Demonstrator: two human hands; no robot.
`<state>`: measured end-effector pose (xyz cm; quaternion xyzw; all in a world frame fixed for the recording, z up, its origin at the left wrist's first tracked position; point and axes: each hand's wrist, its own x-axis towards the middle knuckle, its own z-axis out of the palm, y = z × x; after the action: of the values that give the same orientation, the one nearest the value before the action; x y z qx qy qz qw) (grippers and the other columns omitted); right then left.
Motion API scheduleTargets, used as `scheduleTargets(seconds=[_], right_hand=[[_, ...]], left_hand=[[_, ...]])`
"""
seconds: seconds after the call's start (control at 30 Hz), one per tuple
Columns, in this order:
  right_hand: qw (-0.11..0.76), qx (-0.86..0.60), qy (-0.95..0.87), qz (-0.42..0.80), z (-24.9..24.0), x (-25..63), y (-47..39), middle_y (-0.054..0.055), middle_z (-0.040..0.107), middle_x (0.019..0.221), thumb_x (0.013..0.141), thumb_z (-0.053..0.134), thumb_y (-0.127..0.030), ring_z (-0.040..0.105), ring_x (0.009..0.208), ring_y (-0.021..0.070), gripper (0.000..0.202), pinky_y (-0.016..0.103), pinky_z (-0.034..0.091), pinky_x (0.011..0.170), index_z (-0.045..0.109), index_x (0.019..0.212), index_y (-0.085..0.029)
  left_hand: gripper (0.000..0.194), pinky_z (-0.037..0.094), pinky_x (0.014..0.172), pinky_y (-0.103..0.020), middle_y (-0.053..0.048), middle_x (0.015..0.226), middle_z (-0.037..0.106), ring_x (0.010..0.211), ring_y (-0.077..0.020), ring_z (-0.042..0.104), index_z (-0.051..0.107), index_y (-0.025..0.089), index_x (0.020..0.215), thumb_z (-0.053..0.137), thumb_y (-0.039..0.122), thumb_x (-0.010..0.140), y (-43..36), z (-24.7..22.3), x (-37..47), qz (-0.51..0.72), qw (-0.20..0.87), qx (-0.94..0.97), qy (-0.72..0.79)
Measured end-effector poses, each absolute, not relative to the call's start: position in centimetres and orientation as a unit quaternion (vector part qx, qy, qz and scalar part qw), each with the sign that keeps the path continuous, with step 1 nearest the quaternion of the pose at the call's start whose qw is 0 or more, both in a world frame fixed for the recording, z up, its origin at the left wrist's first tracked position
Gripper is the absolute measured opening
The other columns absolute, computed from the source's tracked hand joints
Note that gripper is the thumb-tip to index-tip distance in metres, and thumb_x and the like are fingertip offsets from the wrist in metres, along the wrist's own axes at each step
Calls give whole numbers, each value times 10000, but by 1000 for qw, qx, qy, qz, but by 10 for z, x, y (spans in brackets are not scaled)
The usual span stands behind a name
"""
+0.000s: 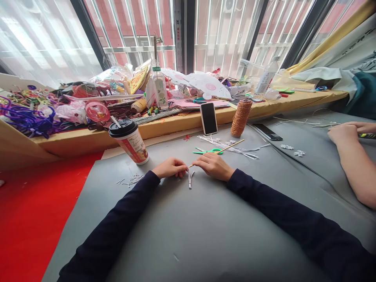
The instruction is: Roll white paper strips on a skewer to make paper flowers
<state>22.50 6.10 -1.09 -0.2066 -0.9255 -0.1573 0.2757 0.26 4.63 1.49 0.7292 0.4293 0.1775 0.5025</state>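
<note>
My right hand (216, 166) is closed around a thin wooden stick (232, 145), whose long end points up and to the right. The stick's other tip meets the fingers of my left hand (172, 168), which are pinched together there. Below the fingertips hangs a white strip (190, 182), forked at the top and bound together near its lower end. One of its upper ends reaches the left fingertips, so the left hand pinches it. Just behind the right hand lie green-handled scissors (216, 150) and several long white strips (243, 150).
A paper cup (131, 145) with a straw stands to the left, near short white scraps (133, 179). Behind are an upright phone (208, 119) and a brown twine spool (241, 117). Another person's arm (349, 160) rests at right, near white flower shapes (299, 153). Craft supplies crowd the sill.
</note>
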Motion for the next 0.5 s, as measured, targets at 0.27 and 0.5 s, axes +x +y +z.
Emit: scheduleTargets(seconds=[0.27, 0.5], right_hand=[[258, -255, -921, -142, -12, 224, 61, 52, 608, 816, 871, 372, -293, 514, 757, 159, 258, 279, 358, 672, 571, 997, -188], [251, -296, -911, -138, -13, 224, 61, 22, 566, 686, 864, 380, -358, 495, 669, 130, 273, 254, 282, 573, 610, 906, -217]], left_hand=[[296, 424, 517, -209, -62, 691, 630, 531, -95, 546, 620, 104, 758, 510, 377, 727, 49, 9, 1, 198, 509, 720, 428], [278, 426, 516, -200, -46, 655, 608, 531, -85, 534, 614, 95, 750, 537, 360, 718, 50, 7, -1, 209, 533, 703, 422]])
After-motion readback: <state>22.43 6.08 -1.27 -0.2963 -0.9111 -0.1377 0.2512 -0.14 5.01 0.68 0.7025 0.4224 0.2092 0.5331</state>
